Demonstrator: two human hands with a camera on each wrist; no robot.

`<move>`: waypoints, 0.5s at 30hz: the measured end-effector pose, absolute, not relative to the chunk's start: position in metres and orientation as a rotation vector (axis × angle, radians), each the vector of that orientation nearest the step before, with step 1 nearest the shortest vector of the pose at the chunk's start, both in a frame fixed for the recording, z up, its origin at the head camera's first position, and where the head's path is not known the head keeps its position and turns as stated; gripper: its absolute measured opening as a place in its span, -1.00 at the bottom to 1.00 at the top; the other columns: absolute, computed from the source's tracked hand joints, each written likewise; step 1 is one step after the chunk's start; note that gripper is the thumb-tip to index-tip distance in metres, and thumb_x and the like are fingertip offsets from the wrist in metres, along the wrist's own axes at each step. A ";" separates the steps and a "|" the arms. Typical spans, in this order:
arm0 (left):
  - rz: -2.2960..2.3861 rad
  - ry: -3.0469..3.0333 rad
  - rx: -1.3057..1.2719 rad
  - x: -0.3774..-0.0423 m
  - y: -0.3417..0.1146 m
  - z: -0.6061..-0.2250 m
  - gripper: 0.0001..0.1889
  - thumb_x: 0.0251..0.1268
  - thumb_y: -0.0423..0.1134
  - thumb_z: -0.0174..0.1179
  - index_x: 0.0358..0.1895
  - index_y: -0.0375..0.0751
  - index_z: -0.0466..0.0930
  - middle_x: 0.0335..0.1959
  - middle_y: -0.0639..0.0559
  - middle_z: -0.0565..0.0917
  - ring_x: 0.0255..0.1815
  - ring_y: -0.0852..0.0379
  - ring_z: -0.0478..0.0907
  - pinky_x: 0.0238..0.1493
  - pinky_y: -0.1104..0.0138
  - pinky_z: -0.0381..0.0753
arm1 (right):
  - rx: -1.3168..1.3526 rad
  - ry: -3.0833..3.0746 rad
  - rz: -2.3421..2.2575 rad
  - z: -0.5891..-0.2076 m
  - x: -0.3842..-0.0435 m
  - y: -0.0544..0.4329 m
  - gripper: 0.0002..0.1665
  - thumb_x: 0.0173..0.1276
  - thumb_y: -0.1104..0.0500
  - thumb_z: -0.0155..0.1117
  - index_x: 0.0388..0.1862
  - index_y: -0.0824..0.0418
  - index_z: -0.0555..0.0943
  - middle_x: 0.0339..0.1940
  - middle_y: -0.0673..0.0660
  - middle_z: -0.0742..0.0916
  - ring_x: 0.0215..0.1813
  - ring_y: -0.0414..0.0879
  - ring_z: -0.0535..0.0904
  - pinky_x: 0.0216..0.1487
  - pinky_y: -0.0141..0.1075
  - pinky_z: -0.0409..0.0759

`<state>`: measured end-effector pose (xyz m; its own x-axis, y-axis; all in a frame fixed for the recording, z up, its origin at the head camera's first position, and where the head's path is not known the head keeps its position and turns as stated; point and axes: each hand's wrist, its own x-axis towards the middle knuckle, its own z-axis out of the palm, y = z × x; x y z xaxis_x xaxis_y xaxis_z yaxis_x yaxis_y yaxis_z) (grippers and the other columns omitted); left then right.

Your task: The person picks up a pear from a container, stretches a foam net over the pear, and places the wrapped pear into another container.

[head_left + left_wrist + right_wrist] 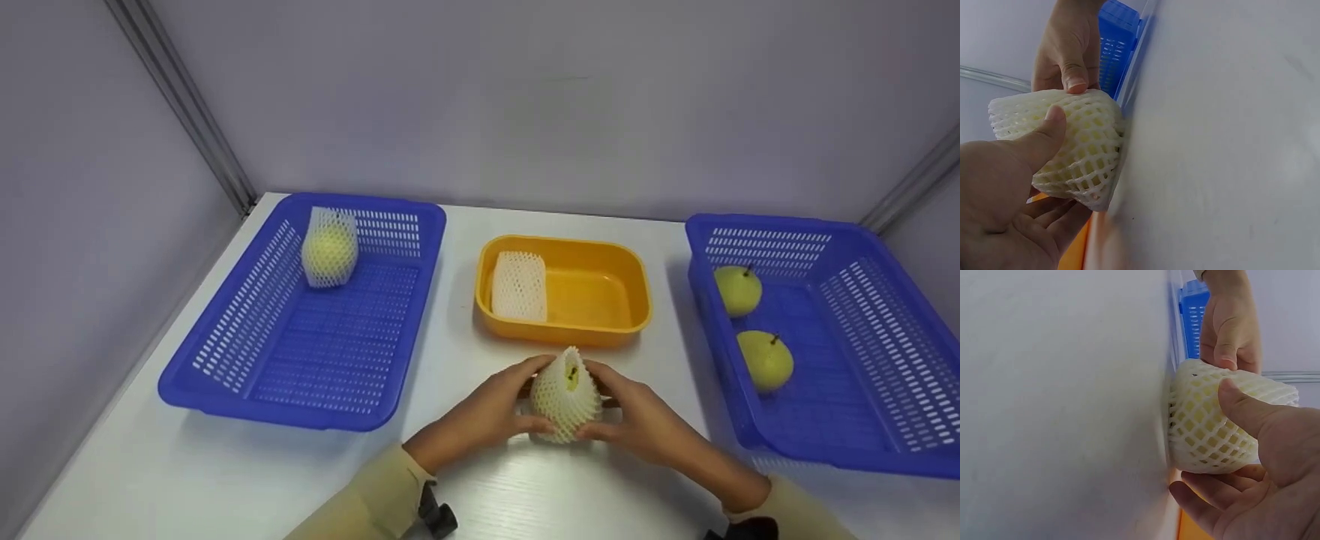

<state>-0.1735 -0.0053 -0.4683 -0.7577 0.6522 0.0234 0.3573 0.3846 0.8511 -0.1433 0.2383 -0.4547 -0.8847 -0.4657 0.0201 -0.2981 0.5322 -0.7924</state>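
Note:
A yellow-green pear wrapped in a white foam net sleeve [559, 405] stands upright at the front middle of the white table. Its dark stem shows through the open top of the sleeve. My left hand [499, 409] grips the sleeve's left side, the thumb [1044, 138] lying along the mesh and the fingers wrapping behind. On the opposite side my right hand [637, 416] holds it the same way, its thumb [1244, 408] pressed on the mesh. In both wrist views the lower end of the net is right at the tabletop.
Behind the hands sits an orange bin [600, 296] with flat white foam nets [519, 286] in its left part. A blue basket [300, 420] on the left contains one net-wrapped pear [330, 251]. Two bare pears [765, 361] lie in the right blue basket [832, 454]. Walls close off the back and sides.

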 end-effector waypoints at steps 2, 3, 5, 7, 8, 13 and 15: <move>1.335 2.316 0.869 -0.174 -0.005 -0.469 -0.08 0.16 -0.23 0.49 0.58 -0.07 0.17 0.50 0.06 0.37 0.44 0.18 0.35 0.41 0.38 0.38 | -0.653 2.570 -1.283 -0.456 -0.144 0.239 0.03 0.19 0.04 0.57 0.53 0.31 0.28 0.37 0.27 0.57 0.20 0.11 0.61 0.19 0.01 0.62; 1.346 2.310 0.866 -0.174 -0.005 -0.469 -0.08 0.16 -0.23 0.50 0.57 -0.06 0.18 0.49 0.07 0.37 0.44 0.18 0.35 0.40 0.39 0.38 | -0.652 2.563 -1.290 -0.456 -0.145 0.239 0.03 0.20 0.03 0.57 0.53 0.31 0.28 0.37 0.27 0.56 0.20 0.12 0.61 0.19 0.01 0.62; 1.365 2.302 0.863 -0.175 -0.005 -0.469 -0.09 0.15 -0.23 0.50 0.56 -0.05 0.20 0.48 0.08 0.39 0.44 0.19 0.35 0.40 0.40 0.38 | -0.642 2.544 -1.318 -0.457 -0.146 0.240 0.00 0.22 0.05 0.56 0.53 0.30 0.29 0.38 0.29 0.55 0.21 0.14 0.60 0.19 0.00 0.63; 1.377 2.300 0.861 -0.177 -0.005 -0.468 -0.11 0.17 -0.23 0.50 0.55 -0.06 0.22 0.47 0.08 0.41 0.43 0.20 0.37 0.39 0.40 0.39 | -0.620 2.519 -1.362 -0.458 -0.148 0.240 -0.04 0.24 0.09 0.56 0.52 0.30 0.31 0.36 0.31 0.55 0.21 0.17 0.60 0.18 -0.01 0.64; 1.375 2.304 0.861 -0.177 -0.004 -0.467 -0.13 0.18 -0.23 0.49 0.55 -0.07 0.24 0.45 0.08 0.43 0.41 0.20 0.39 0.38 0.39 0.41 | -0.606 2.507 -1.385 -0.458 -0.148 0.240 -0.06 0.25 0.10 0.55 0.51 0.30 0.32 0.34 0.31 0.57 0.21 0.17 0.60 0.17 -0.02 0.64; 1.415 2.253 0.825 -0.181 -0.004 -0.461 -0.19 0.26 -0.25 0.45 0.55 -0.11 0.26 0.40 0.03 0.49 0.31 0.10 0.50 0.28 0.37 0.52 | -0.556 2.467 -1.508 -0.458 -0.148 0.238 -0.16 0.30 0.12 0.52 0.47 0.31 0.37 0.22 0.28 0.64 0.12 0.11 0.62 0.08 -0.16 0.68; 1.494 2.180 0.801 -0.181 -0.006 -0.457 -0.21 0.29 -0.26 0.43 0.54 -0.11 0.27 0.39 0.01 0.49 0.31 0.04 0.50 0.27 0.33 0.54 | -0.551 2.452 -1.569 -0.456 -0.146 0.237 -0.20 0.33 0.15 0.49 0.45 0.33 0.38 0.20 0.27 0.65 0.11 0.04 0.62 0.06 -0.21 0.68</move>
<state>-0.1810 -0.0059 -0.4570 -0.7665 0.6421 0.0099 0.2409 0.2732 0.9313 -0.1465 0.2371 -0.4560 -0.9154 -0.3996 0.0479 -0.2108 0.3747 -0.9029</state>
